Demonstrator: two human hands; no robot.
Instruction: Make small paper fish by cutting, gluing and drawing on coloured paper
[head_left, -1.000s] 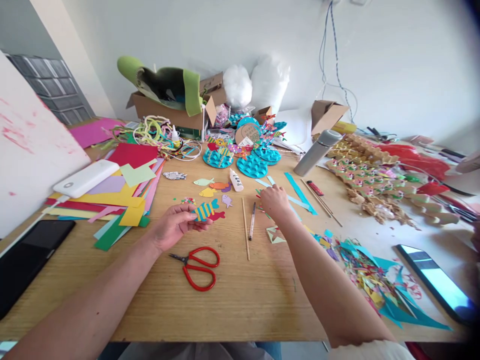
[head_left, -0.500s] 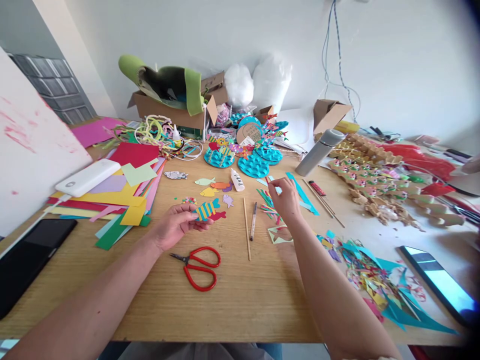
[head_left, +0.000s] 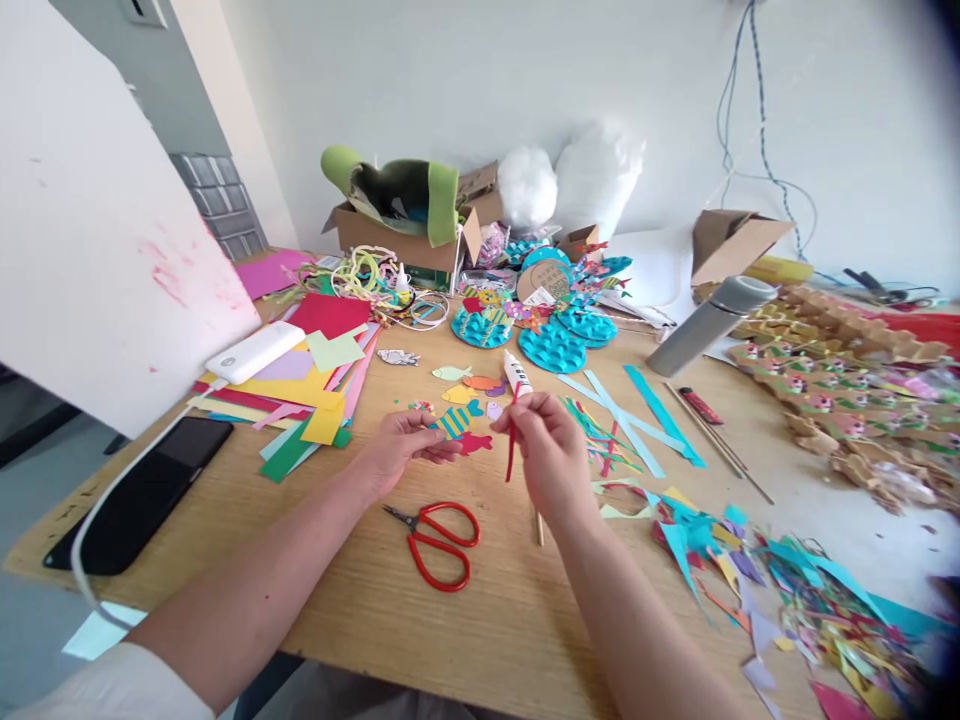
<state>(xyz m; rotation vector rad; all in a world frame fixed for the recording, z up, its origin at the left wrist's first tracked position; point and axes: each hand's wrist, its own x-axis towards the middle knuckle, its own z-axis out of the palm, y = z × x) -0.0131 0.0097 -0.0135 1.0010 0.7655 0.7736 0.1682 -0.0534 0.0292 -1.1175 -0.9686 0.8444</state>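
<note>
Between the thumb and fingers of my left hand (head_left: 409, 447) is a teal paper fish (head_left: 457, 421) with yellow stripes. My right hand (head_left: 551, 450) pinches a thin red paper strip (head_left: 511, 447), which hangs down just right of the fish. A red paper fish (head_left: 475, 443) lies behind the striped one, and green, orange and yellow paper fish lie beyond it. Red-handled scissors (head_left: 442, 545) rest on the table below my hands. The white glue bottle (head_left: 516, 372) is partly hidden behind my right hand. Many thin coloured strips (head_left: 600, 435) lie to its right.
Coloured paper sheets (head_left: 330, 315) and a white power bank (head_left: 255, 352) are at the left, near a black phone (head_left: 142, 495). A grey flask (head_left: 709, 325) leans at the right, with paper scraps (head_left: 825, 600) in front. Blue egg-carton discs (head_left: 551, 347) stand at the back.
My right hand has come back from the pile of strips towards my left hand, now with a red strip in its fingers. The view has turned left.
</note>
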